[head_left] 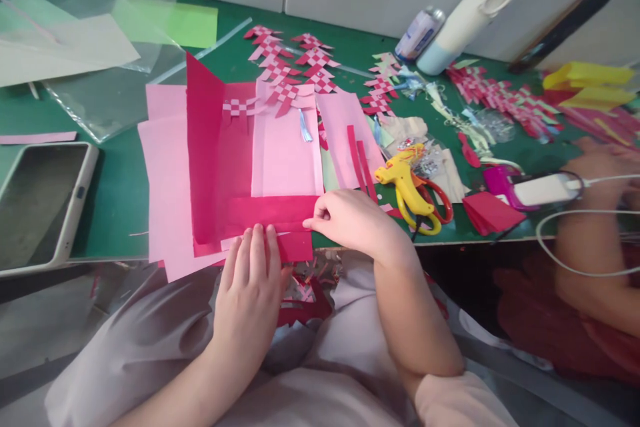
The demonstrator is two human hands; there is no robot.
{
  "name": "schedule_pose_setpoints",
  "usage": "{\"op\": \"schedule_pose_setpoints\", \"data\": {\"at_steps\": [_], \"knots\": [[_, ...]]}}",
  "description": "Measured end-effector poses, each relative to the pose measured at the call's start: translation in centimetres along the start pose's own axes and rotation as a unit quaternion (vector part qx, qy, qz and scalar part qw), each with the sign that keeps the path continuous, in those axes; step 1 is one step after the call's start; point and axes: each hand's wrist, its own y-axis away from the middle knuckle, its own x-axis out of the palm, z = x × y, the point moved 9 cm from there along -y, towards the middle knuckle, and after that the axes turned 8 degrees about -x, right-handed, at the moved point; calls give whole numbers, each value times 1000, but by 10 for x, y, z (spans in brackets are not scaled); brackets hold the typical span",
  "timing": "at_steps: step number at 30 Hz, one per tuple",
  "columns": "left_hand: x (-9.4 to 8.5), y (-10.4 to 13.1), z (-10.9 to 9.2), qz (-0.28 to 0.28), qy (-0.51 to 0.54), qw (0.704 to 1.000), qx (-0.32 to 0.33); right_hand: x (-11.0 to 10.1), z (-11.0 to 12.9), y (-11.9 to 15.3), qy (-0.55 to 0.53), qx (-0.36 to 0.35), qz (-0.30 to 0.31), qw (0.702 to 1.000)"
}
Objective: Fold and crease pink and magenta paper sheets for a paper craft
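A strip of dark pink paper (273, 212) lies near the table's front edge, along the bottom of the stacked sheets. My left hand (253, 267) rests flat on its lower edge, fingers stretched out side by side. At the strip's right end my right hand (350, 220) pinches the paper between thumb and curled fingers. Behind it are a folded dark pink sheet (203, 160) standing partly upright and a light pink sheet (285, 160). Woven pink paper pieces (280, 70) lie above them. Two narrow dark pink strips (361, 160) rest to the right.
A phone (37, 203) lies at left below plastic sleeves (115, 93). To the right are a yellow glue gun (405, 177), scissors (440, 203), a can (419, 33), a bottle (465, 17) and a white cable (540, 233). Another person's arm (590, 233) is at far right.
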Motion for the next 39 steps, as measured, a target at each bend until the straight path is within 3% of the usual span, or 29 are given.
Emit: {"op": "schedule_pose_setpoints", "data": {"at_steps": [16, 21, 28, 34, 39], "knots": [[9, -4, -3, 57, 28, 998, -26, -4, 4, 5, 43, 28, -6, 999], [6, -4, -4, 35, 6, 999, -33, -10, -2, 16, 20, -6, -26, 999], [9, -1, -7, 65, 23, 996, -50, -16, -3, 25, 7, -36, -65, 997], [4, -3, -17, 21, 34, 999, -3, -5, 15, 13, -34, -68, -64, 995], [4, -4, -19, 7, -6, 1000, 23, -2, 2, 14, -43, -32, -48, 997]]}}
